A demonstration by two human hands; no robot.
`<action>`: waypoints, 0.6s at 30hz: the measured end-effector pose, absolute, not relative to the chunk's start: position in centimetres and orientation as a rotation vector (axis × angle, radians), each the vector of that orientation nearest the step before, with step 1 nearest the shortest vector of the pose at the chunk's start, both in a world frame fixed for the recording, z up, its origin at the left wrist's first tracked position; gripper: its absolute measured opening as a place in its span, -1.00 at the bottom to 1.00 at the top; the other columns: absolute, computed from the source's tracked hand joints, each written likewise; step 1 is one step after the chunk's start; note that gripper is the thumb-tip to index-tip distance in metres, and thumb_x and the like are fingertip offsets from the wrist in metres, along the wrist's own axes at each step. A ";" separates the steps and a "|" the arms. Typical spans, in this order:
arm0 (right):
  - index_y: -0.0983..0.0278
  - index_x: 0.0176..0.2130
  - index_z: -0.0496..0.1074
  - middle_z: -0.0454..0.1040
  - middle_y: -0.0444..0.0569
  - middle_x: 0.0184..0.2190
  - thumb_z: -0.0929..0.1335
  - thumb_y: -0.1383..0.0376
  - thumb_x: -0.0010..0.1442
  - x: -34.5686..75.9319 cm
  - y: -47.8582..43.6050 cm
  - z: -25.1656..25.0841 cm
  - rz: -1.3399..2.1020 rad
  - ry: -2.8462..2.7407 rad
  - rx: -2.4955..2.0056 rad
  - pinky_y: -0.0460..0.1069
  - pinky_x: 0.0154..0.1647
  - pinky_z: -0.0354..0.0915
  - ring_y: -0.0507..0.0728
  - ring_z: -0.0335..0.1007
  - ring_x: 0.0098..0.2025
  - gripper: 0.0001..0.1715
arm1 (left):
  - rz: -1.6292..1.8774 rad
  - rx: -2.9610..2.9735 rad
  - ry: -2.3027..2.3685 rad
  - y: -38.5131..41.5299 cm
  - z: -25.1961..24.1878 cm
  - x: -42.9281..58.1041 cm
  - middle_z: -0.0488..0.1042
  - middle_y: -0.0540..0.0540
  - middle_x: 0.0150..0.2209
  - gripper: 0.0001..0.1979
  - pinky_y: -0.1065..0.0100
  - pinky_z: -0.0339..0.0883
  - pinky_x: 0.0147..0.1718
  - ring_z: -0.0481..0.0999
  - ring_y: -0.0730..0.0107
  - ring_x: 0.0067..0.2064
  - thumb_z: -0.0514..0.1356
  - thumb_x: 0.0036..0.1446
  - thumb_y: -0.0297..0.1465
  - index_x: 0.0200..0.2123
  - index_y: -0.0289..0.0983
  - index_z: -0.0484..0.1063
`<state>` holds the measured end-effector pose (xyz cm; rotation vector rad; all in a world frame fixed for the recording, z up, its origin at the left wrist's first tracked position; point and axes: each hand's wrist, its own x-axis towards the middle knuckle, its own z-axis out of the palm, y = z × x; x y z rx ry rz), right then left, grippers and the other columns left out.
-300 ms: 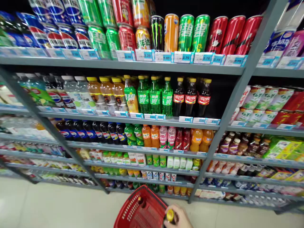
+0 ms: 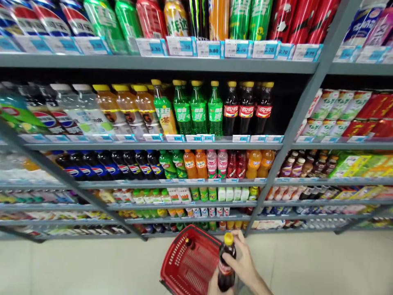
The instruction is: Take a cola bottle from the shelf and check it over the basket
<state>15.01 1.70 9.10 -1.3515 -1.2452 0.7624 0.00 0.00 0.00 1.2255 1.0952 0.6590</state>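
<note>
A cola bottle with a yellow cap and a red label is upright at the bottom of the view, beside the basket's right side. My right hand closes on its upper part, the thumb across the front and the fingers behind. My left hand is around the bottle's lower part, mostly cut off by the frame's bottom edge. Left of my hands is a red shopping basket with slotted walls. A dark bottle with a yellowish cap lies inside it, near the far end.
In front stand grey shelves of drinks. On the second shelf, cola bottles stand right of green soda bottles. Cans line the shelf above. A slanted grey post divides the sections. Pale tiled floor lies below.
The cola bottle has come up further into view in my right hand. My left hand has appeared at its lower part. The basket sits further right, and the shelves appear higher in view.
</note>
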 end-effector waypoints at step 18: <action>0.22 0.12 0.36 0.65 0.19 -0.07 0.62 -0.13 0.01 17.2 1.5 13.6 1.178 -0.846 -0.922 0.24 0.00 0.53 0.31 0.65 -0.08 -0.12 | 0.679 1.383 0.544 3.4 10.5 3.4 0.54 -0.33 0.14 -0.16 0.02 0.40 0.19 0.48 -0.23 0.20 0.43 -0.01 -0.09 0.30 -0.34 0.42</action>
